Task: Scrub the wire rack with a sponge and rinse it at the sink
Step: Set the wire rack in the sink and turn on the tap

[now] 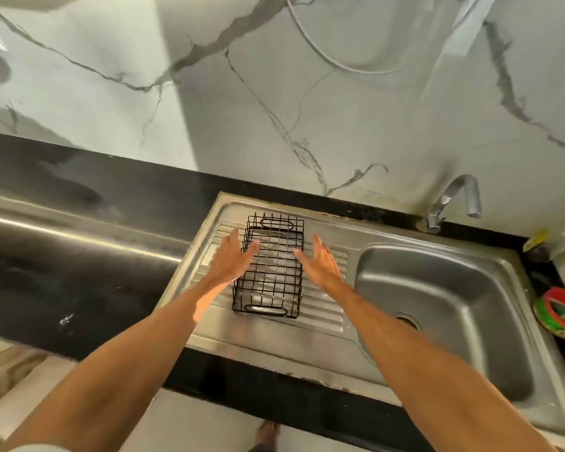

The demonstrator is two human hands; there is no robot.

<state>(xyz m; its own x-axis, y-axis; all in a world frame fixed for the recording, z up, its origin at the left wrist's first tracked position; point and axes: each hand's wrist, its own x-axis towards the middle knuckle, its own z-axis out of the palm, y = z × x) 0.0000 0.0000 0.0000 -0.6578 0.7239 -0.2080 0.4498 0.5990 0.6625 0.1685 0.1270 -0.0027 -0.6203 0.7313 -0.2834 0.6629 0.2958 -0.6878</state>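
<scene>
Black wire rack (pixel 269 272) sits on sink (pixel 437 370) drainboard. Left hand (pixel 230 259) and right hand (pixel 320 265) (both wide open, holding nothing) beside rack.

Count of things at the sink

There is one black wire rack (pixel 269 272) on one steel sink unit (pixel 323 340), which has one basin (pixel 444 308) with one drain (pixel 406 321) and one draining board (pixel 320 308). One tap (pixel 454 200) stands behind it. Two bare hands are seen, one left hand (pixel 230 259) and one right hand (pixel 322 264). One green and red tub (pixel 560 318) sits at the right edge.
</scene>
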